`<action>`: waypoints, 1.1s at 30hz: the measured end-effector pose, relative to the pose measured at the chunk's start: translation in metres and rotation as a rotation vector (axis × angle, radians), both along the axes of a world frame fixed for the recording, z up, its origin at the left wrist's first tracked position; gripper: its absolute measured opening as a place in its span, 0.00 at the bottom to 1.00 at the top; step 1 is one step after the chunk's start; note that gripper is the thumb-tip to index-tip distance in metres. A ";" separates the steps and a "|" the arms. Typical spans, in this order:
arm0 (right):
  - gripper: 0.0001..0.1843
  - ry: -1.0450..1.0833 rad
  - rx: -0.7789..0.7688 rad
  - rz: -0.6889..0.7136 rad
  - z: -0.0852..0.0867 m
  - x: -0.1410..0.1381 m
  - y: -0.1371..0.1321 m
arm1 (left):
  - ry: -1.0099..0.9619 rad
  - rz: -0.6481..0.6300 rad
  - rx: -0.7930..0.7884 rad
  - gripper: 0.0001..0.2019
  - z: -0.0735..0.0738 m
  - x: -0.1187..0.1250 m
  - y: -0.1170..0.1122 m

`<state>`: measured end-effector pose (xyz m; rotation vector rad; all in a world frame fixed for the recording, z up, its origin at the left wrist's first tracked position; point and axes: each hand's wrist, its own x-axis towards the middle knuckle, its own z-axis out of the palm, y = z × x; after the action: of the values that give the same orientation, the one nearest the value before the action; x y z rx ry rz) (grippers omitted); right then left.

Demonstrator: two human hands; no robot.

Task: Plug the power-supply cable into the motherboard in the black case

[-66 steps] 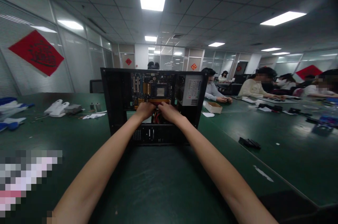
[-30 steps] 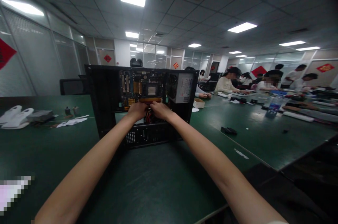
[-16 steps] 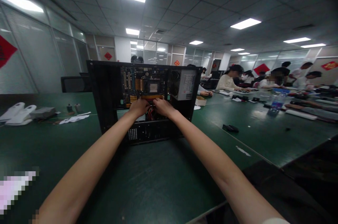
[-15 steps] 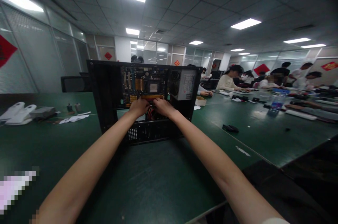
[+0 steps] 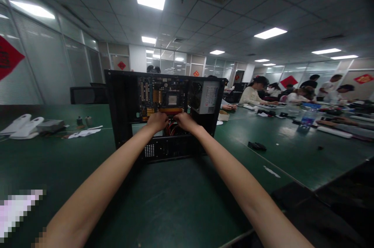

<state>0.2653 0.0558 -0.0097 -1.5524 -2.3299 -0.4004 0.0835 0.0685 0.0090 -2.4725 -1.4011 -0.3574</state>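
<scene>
A black computer case (image 5: 121,104) stands open-sided on the table in front of me. Inside it are a motherboard (image 5: 184,88) with a pale square processor (image 5: 172,100), and a power supply (image 5: 208,98) at the right. My left hand (image 5: 157,122) is closed at the board's lower edge, beside the orange memory slots (image 5: 171,111). Close to its right, my right hand (image 5: 185,121) is closed too, at the other end of those slots. Whatever the fingertips pinch is hidden. Red and dark cables (image 5: 173,129) hang between and below the hands.
On the green table (image 5: 175,201) lie white plastic pieces (image 5: 27,126), a grey box (image 5: 50,125) and paper scraps (image 5: 84,133) at left. A black object (image 5: 257,146) and a water bottle (image 5: 309,116) are at right. Several people work farther back.
My view has shifted slightly, so the case and hands appear a little lower and to the right. Both hands stay at the memory slots with fingers closed.
</scene>
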 end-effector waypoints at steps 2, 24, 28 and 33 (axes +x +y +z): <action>0.18 -0.015 0.001 -0.011 0.000 -0.001 -0.001 | -0.003 -0.003 0.001 0.17 0.000 0.001 -0.002; 0.19 -0.027 -0.061 -0.157 0.007 -0.005 -0.013 | -0.042 0.024 -0.017 0.17 -0.003 0.001 0.001; 0.18 0.001 -0.033 -0.145 0.008 -0.005 -0.014 | -0.099 0.032 -0.044 0.17 -0.001 -0.002 0.002; 0.18 0.011 0.015 -0.074 0.010 -0.009 -0.026 | -0.201 0.045 -0.013 0.18 0.000 -0.011 -0.008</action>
<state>0.2562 0.0302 0.0006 -1.6334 -2.2607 -0.4252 0.0722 0.0609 0.0093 -2.4678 -1.5374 -0.6035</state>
